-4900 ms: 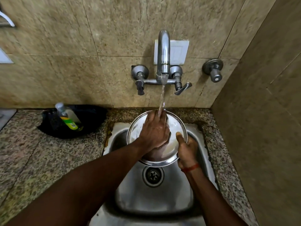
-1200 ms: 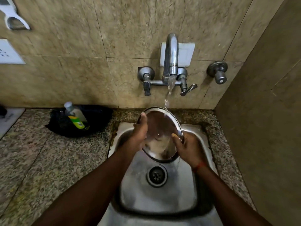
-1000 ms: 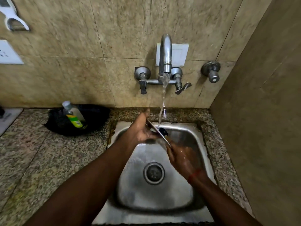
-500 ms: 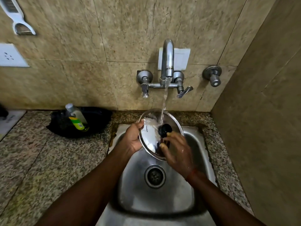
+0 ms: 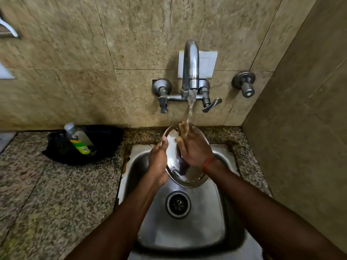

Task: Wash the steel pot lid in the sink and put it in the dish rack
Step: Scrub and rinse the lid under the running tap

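Observation:
The round steel pot lid (image 5: 173, 164) is held tilted over the steel sink (image 5: 187, 231), under the water running from the tap (image 5: 190, 72). My left hand (image 5: 158, 164) grips the lid's left rim. My right hand (image 5: 193, 149) lies flat on the lid's upper face with its fingers spread, and the stream falls on its fingertips. The lid's black knob is hidden. No dish rack is in view.
A black bowl (image 5: 105, 141) with a tilted soap bottle (image 5: 80, 139) stands on the granite counter (image 5: 56, 194) left of the sink. A tiled wall closes the right side. The drain (image 5: 178, 204) lies below the lid.
The lid was turned over in the stream, its knob side facing up half a second ago. My right hand moved from the knob onto the lid's face; my left hand keeps the rim.

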